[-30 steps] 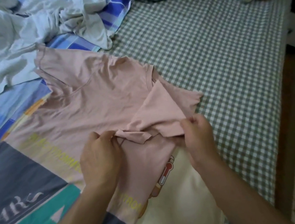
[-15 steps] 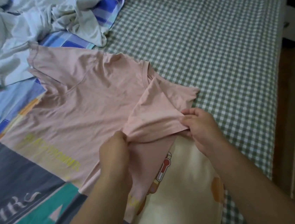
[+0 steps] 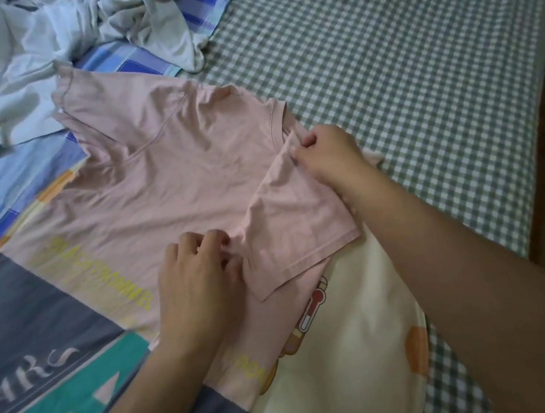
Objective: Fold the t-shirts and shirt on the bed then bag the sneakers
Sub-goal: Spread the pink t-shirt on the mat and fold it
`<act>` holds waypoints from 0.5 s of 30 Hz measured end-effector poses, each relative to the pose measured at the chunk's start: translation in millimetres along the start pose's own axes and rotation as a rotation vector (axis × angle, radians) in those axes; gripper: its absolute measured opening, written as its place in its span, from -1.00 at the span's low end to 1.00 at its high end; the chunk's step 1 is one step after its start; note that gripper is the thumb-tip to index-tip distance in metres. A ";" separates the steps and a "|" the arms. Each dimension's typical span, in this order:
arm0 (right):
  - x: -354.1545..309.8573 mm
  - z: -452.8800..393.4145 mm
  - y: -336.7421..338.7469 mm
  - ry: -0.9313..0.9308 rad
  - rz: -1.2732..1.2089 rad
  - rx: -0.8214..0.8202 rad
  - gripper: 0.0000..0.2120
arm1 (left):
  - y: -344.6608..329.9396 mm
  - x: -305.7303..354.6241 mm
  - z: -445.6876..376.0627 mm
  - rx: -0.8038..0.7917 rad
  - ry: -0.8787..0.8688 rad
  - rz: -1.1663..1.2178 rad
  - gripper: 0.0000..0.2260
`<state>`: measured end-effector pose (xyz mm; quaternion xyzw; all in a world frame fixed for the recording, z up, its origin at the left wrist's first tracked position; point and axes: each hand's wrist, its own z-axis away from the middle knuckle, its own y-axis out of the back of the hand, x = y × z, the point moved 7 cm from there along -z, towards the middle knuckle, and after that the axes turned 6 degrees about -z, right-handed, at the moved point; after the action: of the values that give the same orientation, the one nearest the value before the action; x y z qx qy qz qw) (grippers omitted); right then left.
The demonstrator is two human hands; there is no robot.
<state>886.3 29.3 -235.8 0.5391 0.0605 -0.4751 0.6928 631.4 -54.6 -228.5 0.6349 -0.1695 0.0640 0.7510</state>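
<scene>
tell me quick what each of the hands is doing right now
Left hand: fingers curled, pinching the pink t-shirt beside its folded sleeve.
Right hand: pinching the sleeve's top near the collar.

T-shirt [image 3: 166, 184] lies spread on the bed [image 3: 402, 72], partly over a patterned blanket [image 3: 39, 317] at left and a pillow [image 3: 348, 350] at the near right. Its right sleeve [image 3: 300, 223] is folded inward onto the body. Left hand [image 3: 199, 289] rests on the shirt beside the sleeve's inner edge; right hand [image 3: 330, 155] is at the sleeve's far end, near the collar. Crumpled clothes [image 3: 10, 66] sit behind, far left.
</scene>
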 end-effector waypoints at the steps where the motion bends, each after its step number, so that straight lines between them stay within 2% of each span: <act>1: -2.6 -8.3 -4.4 -0.011 0.003 -0.020 -0.85 | -3.1 -5.8 -5.1 -0.011 0.009 0.013 -0.86; 3: -5.4 -24.4 -8.2 -0.029 0.028 -0.016 -0.93 | -7.5 -16.6 -14.8 -0.038 0.046 0.046 -0.94; 8: -17.5 -43.0 -13.4 0.031 -0.026 0.018 -0.89 | -13.8 -29.5 -25.1 -0.090 0.136 0.158 -0.85; 11: -19.0 -44.5 -17.2 0.093 -0.030 0.049 -0.91 | -10.3 -22.7 -23.5 -0.080 0.140 0.116 -0.93; 12: -18.0 -41.7 -15.3 0.118 -0.053 0.074 -0.92 | -8.0 -19.1 -21.5 -0.050 0.119 0.073 -0.96; 13: -16.0 -35.3 -11.2 0.153 -0.071 0.111 -0.91 | -3.6 -12.5 -18.4 -0.001 0.073 0.015 -0.90; 15: -12.3 -9.2 5.1 0.307 -0.018 0.262 -0.85 | 3.4 11.9 -11.5 0.063 -0.126 -0.082 -0.77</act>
<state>887.3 43.8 -228.7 0.6901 0.1079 -0.3972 0.5952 643.4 -44.2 -222.9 0.6673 -0.1880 -0.0017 0.7207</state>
